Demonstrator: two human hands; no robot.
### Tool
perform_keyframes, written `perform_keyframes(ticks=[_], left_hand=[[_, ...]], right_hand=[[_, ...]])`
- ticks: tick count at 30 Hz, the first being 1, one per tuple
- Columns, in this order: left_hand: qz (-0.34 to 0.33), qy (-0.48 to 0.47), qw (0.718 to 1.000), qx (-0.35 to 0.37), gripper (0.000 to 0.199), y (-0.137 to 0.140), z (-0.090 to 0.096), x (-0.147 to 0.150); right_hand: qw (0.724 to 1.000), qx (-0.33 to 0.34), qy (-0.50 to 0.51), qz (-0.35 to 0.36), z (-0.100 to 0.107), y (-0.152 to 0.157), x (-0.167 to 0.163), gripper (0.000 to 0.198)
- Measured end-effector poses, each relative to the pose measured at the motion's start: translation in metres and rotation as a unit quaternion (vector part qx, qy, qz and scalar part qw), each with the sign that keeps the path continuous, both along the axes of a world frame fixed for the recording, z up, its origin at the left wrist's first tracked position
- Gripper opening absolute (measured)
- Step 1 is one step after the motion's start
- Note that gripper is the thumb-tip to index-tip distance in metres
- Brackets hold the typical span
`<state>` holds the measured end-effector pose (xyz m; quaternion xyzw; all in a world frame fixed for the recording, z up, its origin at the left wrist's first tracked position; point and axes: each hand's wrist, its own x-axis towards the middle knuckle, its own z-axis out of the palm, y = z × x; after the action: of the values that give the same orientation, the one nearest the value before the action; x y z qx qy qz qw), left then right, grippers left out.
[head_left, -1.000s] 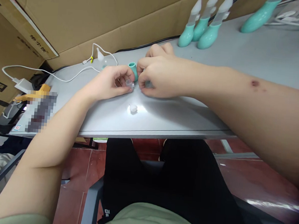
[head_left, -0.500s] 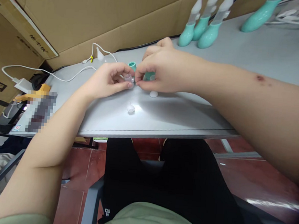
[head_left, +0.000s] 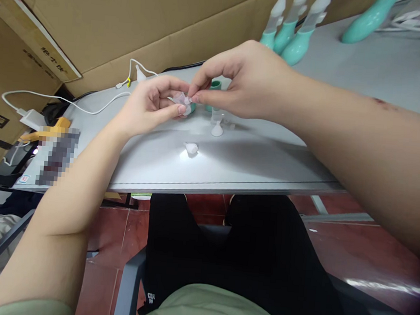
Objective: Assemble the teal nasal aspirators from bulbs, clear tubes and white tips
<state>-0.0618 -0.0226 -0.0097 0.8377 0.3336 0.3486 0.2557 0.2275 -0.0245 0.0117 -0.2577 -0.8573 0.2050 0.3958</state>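
My left hand (head_left: 147,101) holds a small translucent plastic tube (head_left: 180,98) between thumb and fingers. Against the tube's right end, my right hand (head_left: 233,84) pinches with thumb and forefinger; whatever sits between those fingertips is too small to name. A teal bulb (head_left: 215,85) shows behind the right hand, and another bit of teal peeks out below the left fingertips. Under the right hand stand a clear tube (head_left: 218,115) and a white soft tip (head_left: 217,129). Closer to the table's front edge lies another white tip (head_left: 191,148).
Several assembled teal aspirators (head_left: 299,44) stand at the back right, with another (head_left: 369,19) farther right. A white cable (head_left: 90,112) runs across the left side to a white plug (head_left: 34,120) beside an orange object (head_left: 62,125). Cardboard (head_left: 140,21) walls the back.
My right hand has turned and lifted slightly, uncovering the teal bulb and clear tube behind it. The tube in my left hand is now tilted. The front white tip appears slightly farther right.
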Motion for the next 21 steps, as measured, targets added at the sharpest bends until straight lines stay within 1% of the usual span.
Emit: perform_keyframes(ticks=[3,5,8,11,17,19,21], left_hand=[[0.025,0.002,1.000,-0.006,0.081,-0.0013,0.0016,0.0016],[0.029,0.002,1.000,-0.006,0.078,-0.0021,0.0023,0.0025],[0.011,-0.001,1.000,0.003,0.081,-0.0029,0.0023,0.0028],[0.003,0.005,1.000,0.008,0.087,-0.0019,0.0015,0.0024],[-0.018,0.002,1.000,0.016,0.107,-0.0009,0.0024,0.0032],[-0.008,0.003,1.000,0.012,0.107,-0.0033,0.0034,0.0034],[0.004,0.006,1.000,0.008,0.100,-0.0064,0.0041,0.0034]], right_hand=[[1.000,-0.007,-0.010,-0.006,0.0029,-0.0040,0.0009,0.010],[1.000,-0.004,-0.027,-0.011,0.0047,-0.0064,0.0018,0.013],[1.000,0.000,-0.027,-0.008,0.0044,-0.0046,0.0009,0.015],[1.000,-0.006,-0.006,0.007,0.0024,-0.0001,-0.0014,0.009],[0.999,-0.037,0.002,0.009,0.0041,-0.0036,0.0002,0.006],[0.999,-0.050,0.005,0.008,0.0049,-0.0049,0.0007,0.010],[0.998,-0.055,0.006,0.013,0.0049,-0.0041,0.0003,0.014]])
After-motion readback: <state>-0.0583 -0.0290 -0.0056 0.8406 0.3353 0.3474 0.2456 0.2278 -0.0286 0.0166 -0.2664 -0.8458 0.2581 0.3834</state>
